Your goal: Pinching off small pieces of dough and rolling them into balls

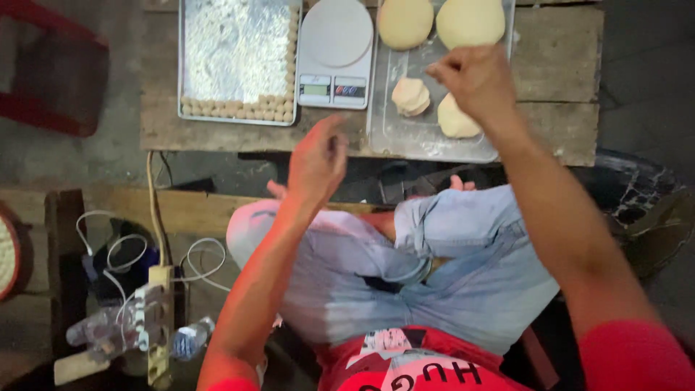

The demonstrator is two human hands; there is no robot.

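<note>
Down below me, my right hand (474, 80) hovers over the metal tray (405, 137), fingers pinched together; I cannot tell whether they hold a bit of dough. Just under it lie two small dough pieces: a folded one (410, 96) and a rounder lump (456, 119) partly hidden by the hand. Two big dough balls (405, 22) sit at the tray's far end. My left hand (317, 161) hangs in the air before the table edge, fingers loosely curled, holding nothing I can see. A white scale (335, 54) stands between this tray and a floured tray (235, 58) edged with small dough balls (239, 110).
</note>
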